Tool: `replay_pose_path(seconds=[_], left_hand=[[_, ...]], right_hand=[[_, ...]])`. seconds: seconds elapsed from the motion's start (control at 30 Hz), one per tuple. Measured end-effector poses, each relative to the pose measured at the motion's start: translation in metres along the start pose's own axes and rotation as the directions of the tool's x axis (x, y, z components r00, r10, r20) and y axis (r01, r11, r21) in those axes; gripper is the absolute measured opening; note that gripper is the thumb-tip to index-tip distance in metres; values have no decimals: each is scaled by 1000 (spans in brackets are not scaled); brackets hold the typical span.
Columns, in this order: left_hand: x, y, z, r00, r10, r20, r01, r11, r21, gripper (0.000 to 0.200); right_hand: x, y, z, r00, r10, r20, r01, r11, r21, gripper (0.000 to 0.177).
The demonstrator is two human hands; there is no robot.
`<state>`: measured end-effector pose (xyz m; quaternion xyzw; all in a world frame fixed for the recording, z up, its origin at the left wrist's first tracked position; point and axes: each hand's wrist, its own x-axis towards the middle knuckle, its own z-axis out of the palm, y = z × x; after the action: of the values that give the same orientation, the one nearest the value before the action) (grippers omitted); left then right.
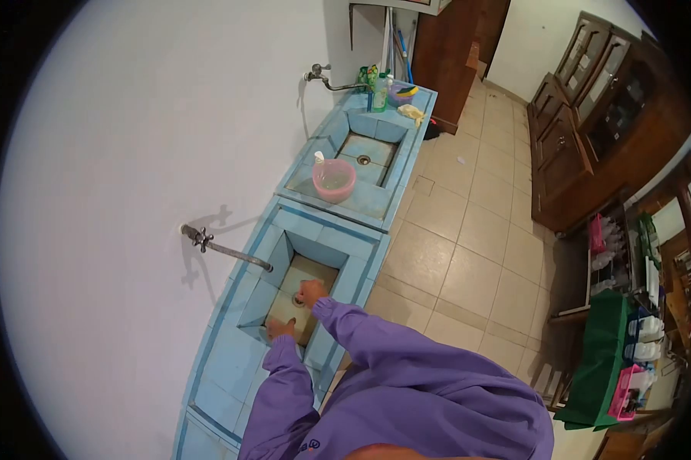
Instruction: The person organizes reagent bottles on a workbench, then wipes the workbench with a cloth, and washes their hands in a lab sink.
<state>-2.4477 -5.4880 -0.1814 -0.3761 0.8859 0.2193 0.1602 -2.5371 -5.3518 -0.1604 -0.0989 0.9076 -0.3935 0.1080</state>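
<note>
Both my hands are over the near blue-tiled sink point(327, 250), above its pale floor. My left hand point(279, 328) is at the basin's near end, its thumb apart from the fingers, with nothing visible in it. Farther in, my right hand point(312, 292) has its fingers curled together beside the round drain point(297, 300); whether anything is inside them is hidden. The wall tap point(234, 253) reaches over the basin's left edge, apart from both hands. No running water can be seen from it.
A pink bowl point(335, 192) stands on the ledge before the second sink point(375, 127), under another tap point(329, 80). Beyond are a green bottle point(380, 96), a purple tub point(401, 97) and a yellow cloth point(411, 113). Wooden cabinets point(560, 138) line the right side.
</note>
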Motion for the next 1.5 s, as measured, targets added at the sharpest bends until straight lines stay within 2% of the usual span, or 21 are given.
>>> replay_pose_path(seconds=[0.1, 0.17, 0.23, 0.33, 0.43, 0.5, 0.53, 0.63, 0.7, 0.73, 0.83, 0.9, 1.0, 1.1, 1.13, 1.27, 1.33, 1.37, 1.43, 1.47, 1.5], left_hand=[[-9, -12, -13, 972, 181, -147, -158, 975, 154, 64], [-4, -26, -9, 899, 220, -379, -243, 970, -15, 46], [-2, -31, -27, 795, 488, -361, -433, 872, 227, 33], [-13, -16, -42, 794, 361, -488, -373, 924, 77, 29], [-9, -11, -46, 842, 371, -391, -393, 919, 26, 23], [16, -29, -27, 893, 399, -210, -406, 914, 11, 29], [22, -32, -20, 905, 411, -112, -413, 911, 5, 38], [-36, -3, -26, 956, 245, -162, -150, 882, 447, 68], [-70, 13, -44, 981, 179, -68, -158, 957, 245, 82], [-81, 21, -42, 987, 158, -5, -156, 977, 147, 90], [-13, -5, 56, 841, 495, -219, -456, 866, 205, 87], [-121, 33, 29, 860, 500, -101, -505, 863, -18, 85], [-196, 49, 76, 721, 676, -152, -692, 703, -162, 84], [-276, 61, 108, 358, 924, -132, -920, 325, -220, 85], [-325, 71, 92, 371, 928, 32, -903, 368, -224, 83], [-419, 71, 106, 45, 959, 281, -950, 128, -285, 82], [-462, 64, 121, -50, 889, 455, -945, 105, -309, 84], [-480, 57, 129, -91, 840, 535, -943, 99, -316, 85], [-499, 40, 167, -175, 685, 707, -727, 394, -562, 87], [-520, 32, 184, -246, 598, 763, -567, 550, -613, 88], [-537, 17, 198, -232, 613, 755, -680, 454, -576, 88]], right_hand=[[-40, -43, -3, 981, -92, -172, 83, 995, -59, 12], [-51, -63, 3, 977, -119, -176, 92, 984, -154, 14], [-55, -72, 18, 975, -159, -154, 117, 962, -249, 14], [-60, -75, 16, 967, -214, -136, 164, 937, -308, 12], [-62, -78, 13, 987, -154, 52, 161, 900, -404, 12], [-70, -82, -7, 960, -128, 247, 230, 867, -443, 22], [-78, -83, -13, 967, -74, 244, 173, 892, -418, 29], [-102, -70, -22, 968, 84, 237, 12, 926, -377, 53], [-109, -50, -26, 955, 183, 233, -76, 912, -404, 66], [-115, -39, -25, 971, 173, 165, -101, 922, -375, 67], [-147, -1, -28, 973, 211, -91, -227, 943, -242, 71], [-180, 26, -45, 925, 260, -275, -297, 950, -98, 73], [-252, 52, -91, 780, 419, -465, -395, 906, 153, 77], [-334, 86, -125, 575, 411, -707, -449, 881, 148, 78], [-369, 81, -146, 522, 457, -720, -499, 848, 176, 76], [-491, 91, -178, 282, 552, -784, -607, 736, 300, 74], [-553, 114, -167, 201, 512, -835, -589, 744, 315, 75], [-587, 119, -163, 180, 576, -797, -525, 742, 418, 74], [-650, 123, -150, 169, 691, -702, -371, 705, 604, 73], [-681, 125, -143, 91, 697, -711, -453, 665, 594, 74], [-707, 124, -131, 18, 700, -714, -525, 614, 589, 74]])
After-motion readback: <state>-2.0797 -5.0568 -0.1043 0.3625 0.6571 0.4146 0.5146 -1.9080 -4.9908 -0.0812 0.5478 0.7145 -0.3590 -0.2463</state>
